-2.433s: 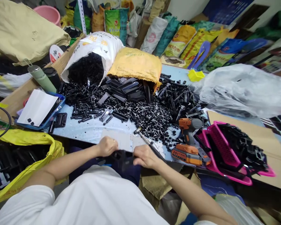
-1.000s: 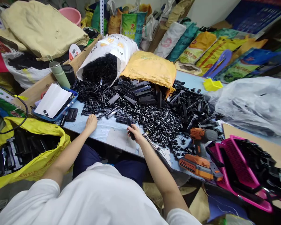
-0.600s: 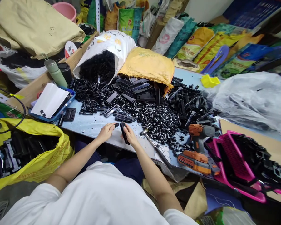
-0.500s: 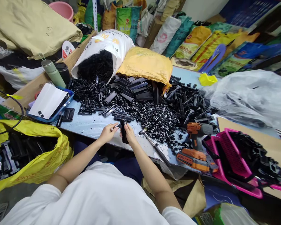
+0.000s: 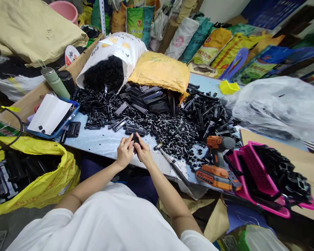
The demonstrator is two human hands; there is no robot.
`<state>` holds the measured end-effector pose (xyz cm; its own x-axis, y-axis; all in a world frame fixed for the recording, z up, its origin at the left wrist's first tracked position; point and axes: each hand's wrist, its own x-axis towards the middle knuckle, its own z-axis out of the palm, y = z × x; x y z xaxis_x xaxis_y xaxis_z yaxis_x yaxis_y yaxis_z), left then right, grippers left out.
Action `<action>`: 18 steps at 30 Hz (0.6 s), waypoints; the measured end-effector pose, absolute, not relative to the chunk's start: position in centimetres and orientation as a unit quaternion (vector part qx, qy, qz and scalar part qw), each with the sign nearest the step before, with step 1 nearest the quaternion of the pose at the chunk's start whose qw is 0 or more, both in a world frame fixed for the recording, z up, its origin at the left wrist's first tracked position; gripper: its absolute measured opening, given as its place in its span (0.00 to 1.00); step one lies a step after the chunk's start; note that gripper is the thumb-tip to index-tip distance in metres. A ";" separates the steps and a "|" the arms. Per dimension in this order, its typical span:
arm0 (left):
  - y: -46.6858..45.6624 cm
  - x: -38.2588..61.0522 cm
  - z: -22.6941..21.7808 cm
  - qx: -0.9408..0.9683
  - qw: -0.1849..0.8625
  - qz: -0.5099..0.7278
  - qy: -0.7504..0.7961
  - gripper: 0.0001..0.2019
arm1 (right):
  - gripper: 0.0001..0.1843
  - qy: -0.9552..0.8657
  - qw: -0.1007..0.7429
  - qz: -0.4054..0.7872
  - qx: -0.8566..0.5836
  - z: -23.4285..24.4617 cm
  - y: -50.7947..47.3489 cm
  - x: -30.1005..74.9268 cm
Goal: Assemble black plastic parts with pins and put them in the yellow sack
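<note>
A black plastic part (image 5: 136, 138) is held up over the front edge of the table, between both hands. My right hand (image 5: 143, 151) is closed around it from the right, hiding much of its length. My left hand (image 5: 125, 150) is closed too, its fingertips pressed against the part's upper end; whether a smaller piece is pinched there I cannot make out. Just beyond the hands lie flat black strips (image 5: 136, 129) and a heap of small black pieces with metal pins (image 5: 175, 130). A hammer (image 5: 171, 164) rests to the right of my right hand.
An orange cordless drill (image 5: 216, 164) stands at the right, near a pink basket (image 5: 261, 174) of black parts. White (image 5: 115, 45) and yellow (image 5: 159, 68) sacks spill parts at the back. Left are a blue tray (image 5: 56, 130), a green bottle (image 5: 54, 82) and a yellow bag (image 5: 49, 184).
My left hand has come in against the black part's upper end, its fingers now curled closer. The part has tilted, and less of it shows. The view has shifted slightly.
</note>
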<state>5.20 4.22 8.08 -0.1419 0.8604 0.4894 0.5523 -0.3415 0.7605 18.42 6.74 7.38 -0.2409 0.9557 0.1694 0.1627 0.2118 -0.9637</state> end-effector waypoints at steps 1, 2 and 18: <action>4.3 5.4 8.3 0.644 0.147 0.521 0.541 0.18 | 0.29 -0.654 0.441 0.441 -0.429 7.7 6.5 18.2; 4.5 5.4 8.6 0.652 0.147 0.525 0.527 0.18 | 0.29 -0.666 0.441 0.429 -0.423 8.1 6.2 18.1; 3.1 5.0 0.4 0.551 0.268 0.449 0.650 0.22 | 0.23 -0.716 0.397 0.320 -0.477 9.9 9.3 23.0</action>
<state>5.03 3.08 0.39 -0.2491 0.9573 0.1467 0.4760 -0.0109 0.8794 22.96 9.30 9.91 -0.2298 0.9367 0.2642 0.4282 0.3412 -0.8368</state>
